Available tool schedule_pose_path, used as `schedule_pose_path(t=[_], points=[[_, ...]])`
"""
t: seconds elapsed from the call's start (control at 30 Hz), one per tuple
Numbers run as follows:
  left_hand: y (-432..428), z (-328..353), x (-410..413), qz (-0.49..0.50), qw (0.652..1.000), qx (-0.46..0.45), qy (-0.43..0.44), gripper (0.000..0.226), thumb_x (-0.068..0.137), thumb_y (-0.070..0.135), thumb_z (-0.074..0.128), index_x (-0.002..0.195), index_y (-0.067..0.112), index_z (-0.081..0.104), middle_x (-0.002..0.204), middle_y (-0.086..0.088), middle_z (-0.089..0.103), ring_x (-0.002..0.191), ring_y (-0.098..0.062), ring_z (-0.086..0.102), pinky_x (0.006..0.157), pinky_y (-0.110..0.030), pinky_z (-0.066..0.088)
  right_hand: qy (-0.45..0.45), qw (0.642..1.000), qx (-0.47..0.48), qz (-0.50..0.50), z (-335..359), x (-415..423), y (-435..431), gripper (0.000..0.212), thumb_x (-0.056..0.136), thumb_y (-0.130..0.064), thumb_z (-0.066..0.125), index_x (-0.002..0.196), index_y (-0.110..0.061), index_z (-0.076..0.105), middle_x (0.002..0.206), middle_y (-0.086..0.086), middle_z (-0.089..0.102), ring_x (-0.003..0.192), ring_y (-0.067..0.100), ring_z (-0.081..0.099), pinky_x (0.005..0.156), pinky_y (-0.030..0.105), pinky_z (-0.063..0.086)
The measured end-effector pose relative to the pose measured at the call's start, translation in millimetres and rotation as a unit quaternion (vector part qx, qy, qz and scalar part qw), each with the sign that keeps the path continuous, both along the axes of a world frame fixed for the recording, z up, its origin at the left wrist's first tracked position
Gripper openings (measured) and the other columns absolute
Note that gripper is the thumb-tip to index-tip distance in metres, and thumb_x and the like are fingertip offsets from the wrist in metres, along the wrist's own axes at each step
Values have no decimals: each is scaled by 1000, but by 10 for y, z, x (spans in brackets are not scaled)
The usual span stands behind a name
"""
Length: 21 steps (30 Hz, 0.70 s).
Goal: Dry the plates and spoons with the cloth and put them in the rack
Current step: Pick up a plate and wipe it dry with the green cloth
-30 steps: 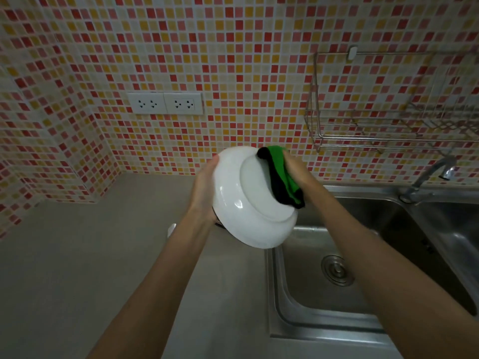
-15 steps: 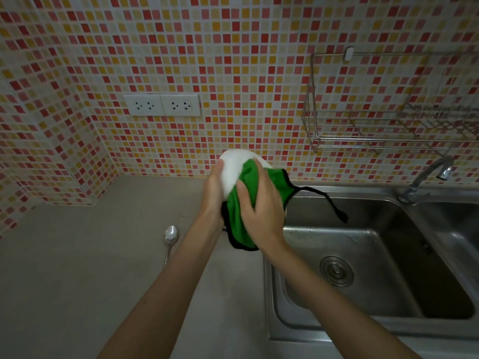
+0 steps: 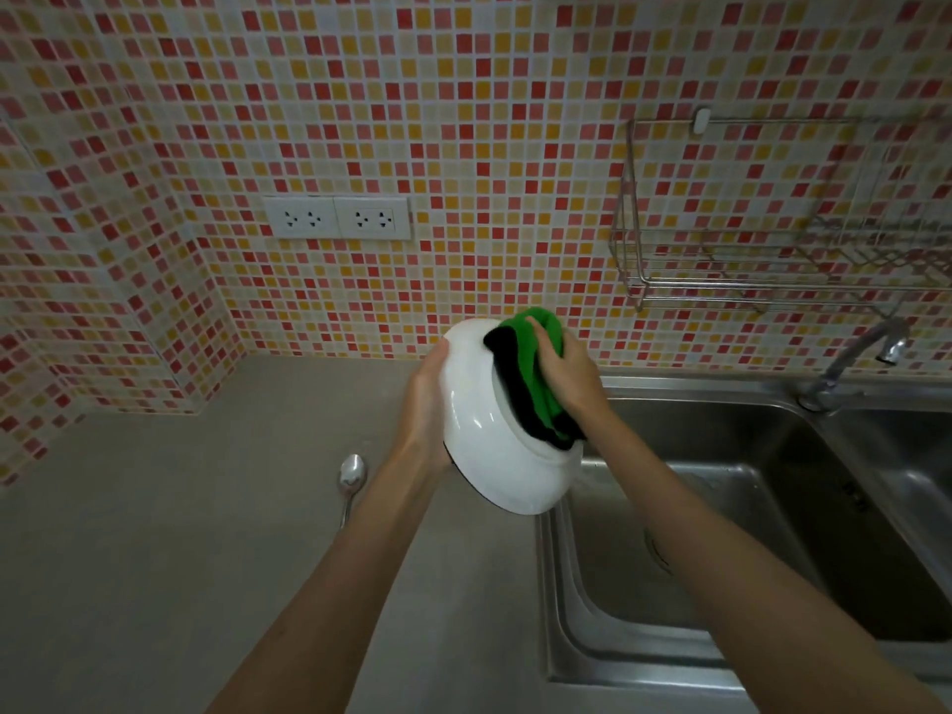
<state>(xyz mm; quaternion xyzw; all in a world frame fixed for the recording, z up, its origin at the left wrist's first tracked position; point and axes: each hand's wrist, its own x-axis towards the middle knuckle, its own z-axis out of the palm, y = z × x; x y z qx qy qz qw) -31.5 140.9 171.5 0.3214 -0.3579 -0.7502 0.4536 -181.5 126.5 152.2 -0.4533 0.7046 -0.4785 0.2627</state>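
Above the worktop (image 3: 154, 559) edge: one white plate (image 3: 484, 445), tilted.
Left grip (image 3: 427, 404): clasps its rim.
Right grip (image 3: 566, 376): clutches one green cloth (image 3: 538, 363) against its base.
Around, I count: one spoon (image 3: 352, 476), one wall rack (image 3: 762, 286), one sink (image 3: 747, 533).

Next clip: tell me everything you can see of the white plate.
The white plate is deep, glossy and ceramic-looking, with a raised foot ring on its underside, which faces the camera. It is held tilted in the air, above where the counter meets the sink. The left hand grips its left rim. The right hand presses a green and black cloth against its base. Its inner face is hidden.
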Motion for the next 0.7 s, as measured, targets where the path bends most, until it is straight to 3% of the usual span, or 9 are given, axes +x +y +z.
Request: schedule_pose_path(t=[0.1, 0.23, 0.33, 0.5, 0.6, 0.7], points=[[-14, -4, 35, 42, 999, 12, 4, 38, 98, 40, 37, 113, 16, 62, 92, -3, 70, 85, -21, 64, 73, -33, 51, -23, 998, 36, -49, -196, 57, 61, 61, 90, -61, 36, 131, -17, 46, 124, 8, 58, 113, 30, 55, 96, 37, 43], [-118, 34, 87, 84, 996, -6, -1, 32, 95, 44, 40, 105, 23, 62, 93, -1, 68, 85, -21, 64, 70, -33, 51, -166, 981, 43, -88, -425, 152, 90, 57, 93, -53, 39, 133, -13, 46, 126, 14, 58, 112, 31, 57, 100, 44, 44], [-268, 47, 169, 87, 996, -9, 5, 34, 96, 41, 40, 115, 20, 58, 93, -1, 68, 84, -21, 64, 66, -32, 51, -241, 964, 20, -112, -432, 165, 125, 53, 94, -49, 40, 133, -13, 46, 125, 13, 58, 113, 31, 57, 101, 44, 44], [-470, -26, 417, 73, 996, -42, 33, 33, 100, 30, 33, 100, 17, 63, 74, 3, 75, 68, -14, 71, 56, -26, 57, -181, 973, -58, -130, -494, 244, 386, 38, 98, -31, 42, 121, -3, 56, 108, 15, 63, 100, 26, 59, 91, 38, 48], [-662, -4, 641, 78, 994, -62, 43, 38, 100, 30, 28, 111, 14, 60, 91, 0, 73, 85, -18, 70, 77, -34, 59, -167, 978, -94, -86, -650, 377, 659, 31, 93, -26, 50, 114, -4, 58, 105, 13, 66, 95, 19, 62, 86, 37, 51], [-870, -77, 857, 81, 993, -67, 45, 38, 100, 30, 28, 115, 13, 59, 101, -3, 69, 97, -22, 65, 94, -42, 51, -60, 994, -82, -46, -876, 526, 939, 13, 96, -27, 48, 94, -21, 60, 81, -6, 65, 71, -6, 60, 65, 15, 47]])
